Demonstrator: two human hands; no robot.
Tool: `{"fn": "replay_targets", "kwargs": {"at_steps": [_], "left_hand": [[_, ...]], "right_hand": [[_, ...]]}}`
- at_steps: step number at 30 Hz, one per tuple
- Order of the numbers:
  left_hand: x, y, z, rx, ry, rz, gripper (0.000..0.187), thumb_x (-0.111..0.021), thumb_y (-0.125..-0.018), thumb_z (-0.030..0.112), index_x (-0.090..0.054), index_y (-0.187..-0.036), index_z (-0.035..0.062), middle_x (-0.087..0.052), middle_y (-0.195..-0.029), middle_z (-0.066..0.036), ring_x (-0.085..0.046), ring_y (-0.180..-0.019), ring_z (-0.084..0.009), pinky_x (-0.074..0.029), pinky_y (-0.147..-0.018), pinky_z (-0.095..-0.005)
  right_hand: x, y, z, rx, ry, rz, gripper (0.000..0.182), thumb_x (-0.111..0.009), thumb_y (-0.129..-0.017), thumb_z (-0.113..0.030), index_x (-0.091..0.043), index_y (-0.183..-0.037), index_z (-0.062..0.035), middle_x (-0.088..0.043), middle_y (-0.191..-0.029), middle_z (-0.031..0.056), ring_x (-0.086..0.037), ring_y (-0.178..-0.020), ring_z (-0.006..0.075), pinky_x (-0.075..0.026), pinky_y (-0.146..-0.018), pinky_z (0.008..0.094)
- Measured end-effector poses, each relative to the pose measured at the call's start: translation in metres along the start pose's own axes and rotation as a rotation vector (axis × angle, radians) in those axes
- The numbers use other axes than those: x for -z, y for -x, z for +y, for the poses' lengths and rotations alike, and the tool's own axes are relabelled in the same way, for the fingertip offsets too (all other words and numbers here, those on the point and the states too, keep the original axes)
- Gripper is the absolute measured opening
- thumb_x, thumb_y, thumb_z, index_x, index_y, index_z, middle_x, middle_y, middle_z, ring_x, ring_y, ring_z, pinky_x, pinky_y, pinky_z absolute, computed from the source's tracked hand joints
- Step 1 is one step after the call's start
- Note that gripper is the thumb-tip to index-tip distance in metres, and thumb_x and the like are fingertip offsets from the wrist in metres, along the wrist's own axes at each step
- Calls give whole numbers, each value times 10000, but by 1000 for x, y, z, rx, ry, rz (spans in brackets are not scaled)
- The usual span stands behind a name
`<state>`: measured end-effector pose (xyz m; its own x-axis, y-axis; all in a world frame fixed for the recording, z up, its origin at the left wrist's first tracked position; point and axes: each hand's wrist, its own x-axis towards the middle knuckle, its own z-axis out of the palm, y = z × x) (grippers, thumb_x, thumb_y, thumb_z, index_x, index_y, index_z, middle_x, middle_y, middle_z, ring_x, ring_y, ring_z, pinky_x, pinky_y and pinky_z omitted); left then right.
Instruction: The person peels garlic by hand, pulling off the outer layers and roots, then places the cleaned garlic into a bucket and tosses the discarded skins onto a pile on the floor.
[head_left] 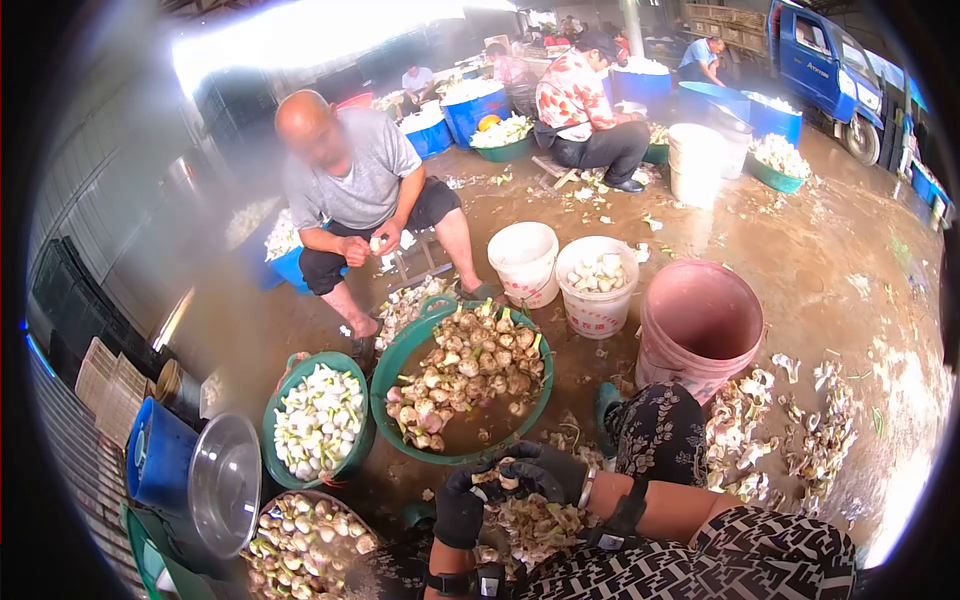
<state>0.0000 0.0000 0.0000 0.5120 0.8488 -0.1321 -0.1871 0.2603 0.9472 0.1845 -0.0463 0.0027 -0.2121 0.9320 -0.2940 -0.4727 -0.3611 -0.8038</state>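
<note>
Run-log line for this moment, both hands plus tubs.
left hand: black-gloved, on garlic bulb | right hand: black-gloved, on same bulb | big green tub: soiled bulbs | adjacent smaller green tub: white bulbs

Central on the floor (830, 260): a tub (440, 455) containing garlic bulbs (470, 370). Immediately left, a basin (272, 415) of peeled bulbs (320, 420); a bowl (225, 485) stands farther left. Behind the tub, rightward, two pails (524, 265) (the right-hand one holds cloves (598, 272)). A bucket (700, 320) sits right of these; peelings (780, 430) lie before it, extending right.
</note>
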Motion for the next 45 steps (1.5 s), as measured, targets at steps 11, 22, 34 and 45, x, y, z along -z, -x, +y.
{"fn": "replay_targets", "kwargs": {"at_steps": [11, 22, 34, 45], "left_hand": [[37, -2, -24, -289, -809, -189, 331, -621, -627, -4, -619, -951, 65, -606, -839, -120, -590, -748, -292, -476, -671, -356], [23, -10, -18, -215, -329, -109, 561, -615, -826, 395, -480, -1210, 10, -592, -872, -47, -575, -729, -114, -492, -646, -269], [-10, 3, 11, -71, -107, 21, 283, -571, -850, 79, -554, -1122, 2, -600, -953, -34, -555, -810, -98, -460, -711, -243], [-14, 2, 4, -305, -474, 115, 235, -617, -785, -19, -593, -1016, 19, -600, -993, -73, -585, -903, -169, -476, -793, -294]], "right_hand": [[26, -2, 43, -12, 97, -302, 249, -535, -884, -198, -547, -1083, -49, -600, -874, 42, -590, -803, 158, -487, -661, 241], [16, -6, 0, -165, -642, -316, 350, -508, -891, -175, -470, -1209, -33, -585, -1004, 92, -603, -895, 185, -533, -761, 321], [4, 5, -18, 634, 836, 70, 383, -542, -822, -98, -494, -1198, -39, -629, -918, 136, -622, -806, 208, -499, -682, 319], [-6, 11, -32, 620, 853, 190, 250, -699, -674, -109, -628, -906, -49, -608, -857, 135, -587, -776, 302, -464, -704, 372]]}}
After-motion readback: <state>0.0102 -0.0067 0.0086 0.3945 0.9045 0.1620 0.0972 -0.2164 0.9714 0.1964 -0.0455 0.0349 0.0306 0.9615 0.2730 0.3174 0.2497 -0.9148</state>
